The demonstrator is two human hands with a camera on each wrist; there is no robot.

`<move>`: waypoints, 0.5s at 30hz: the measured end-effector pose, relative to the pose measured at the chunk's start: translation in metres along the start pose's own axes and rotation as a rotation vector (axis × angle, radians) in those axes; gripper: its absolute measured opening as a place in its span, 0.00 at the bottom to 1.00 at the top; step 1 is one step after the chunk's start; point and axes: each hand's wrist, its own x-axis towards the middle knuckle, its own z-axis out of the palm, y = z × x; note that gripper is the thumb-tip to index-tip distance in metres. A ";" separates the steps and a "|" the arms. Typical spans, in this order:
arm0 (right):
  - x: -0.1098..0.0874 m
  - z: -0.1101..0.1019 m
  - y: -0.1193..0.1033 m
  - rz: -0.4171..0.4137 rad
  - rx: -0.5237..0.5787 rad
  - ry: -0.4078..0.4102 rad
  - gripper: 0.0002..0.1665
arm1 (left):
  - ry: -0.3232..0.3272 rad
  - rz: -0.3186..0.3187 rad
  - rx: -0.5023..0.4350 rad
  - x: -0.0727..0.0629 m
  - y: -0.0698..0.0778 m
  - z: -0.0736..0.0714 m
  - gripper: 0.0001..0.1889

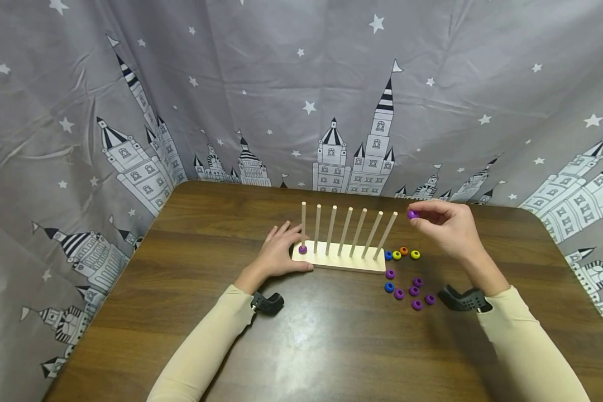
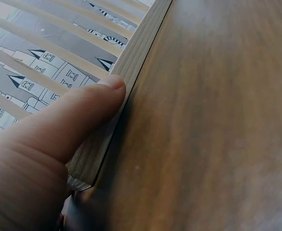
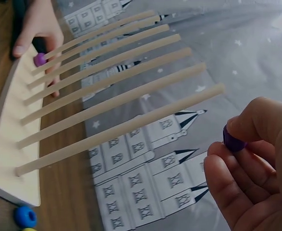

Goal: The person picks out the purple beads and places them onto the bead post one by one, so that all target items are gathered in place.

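Observation:
A pale wooden peg stand (image 1: 347, 261) with a row of several upright pegs stands on the table. My left hand (image 1: 280, 254) grips its left end, thumb (image 2: 113, 86) against the front edge and fingers spread on the far side. One purple bead (image 1: 302, 250) sits at the bottom of the leftmost peg; the other pegs are bare. Raised to the right of the rightmost peg, my right hand (image 1: 447, 226) pinches another purple bead (image 3: 234, 140) between thumb and fingertips, at about the height of the peg tops and apart from them.
Loose purple beads (image 1: 414, 291) lie scattered right of the stand, with a blue bead (image 1: 389, 287) among them. Yellow (image 1: 415, 254), orange (image 1: 403, 251) and blue beads lie near the stand's right end. A grey castle-print curtain (image 1: 281, 84) hangs behind the wooden table (image 1: 221, 357).

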 end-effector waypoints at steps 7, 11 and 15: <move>0.016 -0.006 -0.014 0.027 -0.007 -0.012 0.12 | 0.002 0.002 0.004 0.001 -0.001 0.001 0.40; 0.025 -0.005 -0.021 0.046 -0.045 -0.024 0.12 | 0.008 0.008 0.006 0.000 0.000 0.000 0.39; 0.034 -0.001 -0.028 0.031 -0.046 -0.041 0.12 | 0.009 0.006 0.004 0.000 0.000 0.000 0.39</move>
